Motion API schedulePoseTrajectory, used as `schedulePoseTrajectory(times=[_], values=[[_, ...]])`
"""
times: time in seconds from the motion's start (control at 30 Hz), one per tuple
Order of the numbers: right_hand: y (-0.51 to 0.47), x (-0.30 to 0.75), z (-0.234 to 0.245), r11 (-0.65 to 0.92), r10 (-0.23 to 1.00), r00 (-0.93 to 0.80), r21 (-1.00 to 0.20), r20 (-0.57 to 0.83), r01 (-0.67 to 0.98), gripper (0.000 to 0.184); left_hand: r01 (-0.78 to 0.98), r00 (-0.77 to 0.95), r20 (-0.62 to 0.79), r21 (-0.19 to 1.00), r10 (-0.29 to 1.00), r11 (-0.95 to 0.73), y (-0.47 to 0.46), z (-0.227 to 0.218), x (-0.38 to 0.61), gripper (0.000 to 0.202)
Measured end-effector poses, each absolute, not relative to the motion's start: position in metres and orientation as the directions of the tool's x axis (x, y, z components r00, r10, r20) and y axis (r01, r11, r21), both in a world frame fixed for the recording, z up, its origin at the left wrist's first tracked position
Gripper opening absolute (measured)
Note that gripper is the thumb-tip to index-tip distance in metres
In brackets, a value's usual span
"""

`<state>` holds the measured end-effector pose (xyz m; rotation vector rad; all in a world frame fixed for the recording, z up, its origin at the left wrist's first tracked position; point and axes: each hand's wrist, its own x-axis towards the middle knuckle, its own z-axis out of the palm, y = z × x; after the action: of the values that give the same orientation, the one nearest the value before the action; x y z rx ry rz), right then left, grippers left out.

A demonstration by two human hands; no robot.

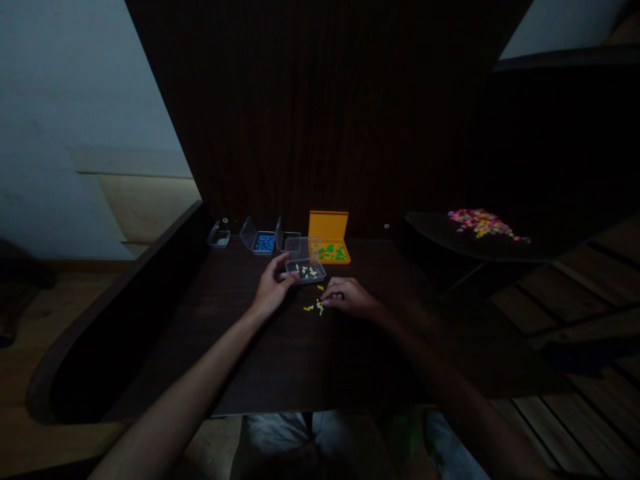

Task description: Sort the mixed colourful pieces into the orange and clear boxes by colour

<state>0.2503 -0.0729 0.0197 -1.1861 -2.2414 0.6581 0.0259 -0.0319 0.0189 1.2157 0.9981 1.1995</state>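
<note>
My left hand (273,285) grips the left end of a clear plastic box (316,279), thumb at its near side and fingers behind. Several small pale yellow pieces (307,271) lie inside the box, and its clear lid stands raised at the back. Just in front of it, my right hand (347,297) has thumb and fingertips pinched together low over the tabletop. A small group of loose yellow and pale pieces (320,309) lies right at those fingertips. Whatever is in the pinch is too small to make out. Another yellow piece (321,287) lies between box and right hand.
Behind stand an open orange case (329,227) with green pieces, an open clear box of blue pieces (265,243) and a smaller clear box (219,239). A pile of pink and yellow pieces (480,223) sits on the side shelf (430,230). The dark desk (270,373) has a raised left side panel.
</note>
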Motion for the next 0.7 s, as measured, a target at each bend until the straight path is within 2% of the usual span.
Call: schedulePoseTrajectory(times=[0.27, 0.47, 0.7], values=[[-0.064, 0.246, 0.013, 0.490, 0.869, -0.388, -0.648, 0.308, 0.583, 0.011, -0.115, 0.105, 0.060, 0.992, 0.993, -0.048, -0.032, 0.020, 0.025, 0.059], [-0.068, 0.245, 0.014, 0.484, 0.869, -0.395, -0.669, 0.297, 0.564, 0.011, -0.121, 0.115, 0.049, 0.992, 0.992, -0.035, -0.033, 0.022, 0.025, 0.058], [-0.065, 0.240, 0.006, 0.490, 0.871, -0.365, -0.641, 0.329, 0.590, 0.010, -0.096, 0.091, 0.025, 0.995, 0.996, -0.017, -0.034, 0.025, 0.026, 0.057]])
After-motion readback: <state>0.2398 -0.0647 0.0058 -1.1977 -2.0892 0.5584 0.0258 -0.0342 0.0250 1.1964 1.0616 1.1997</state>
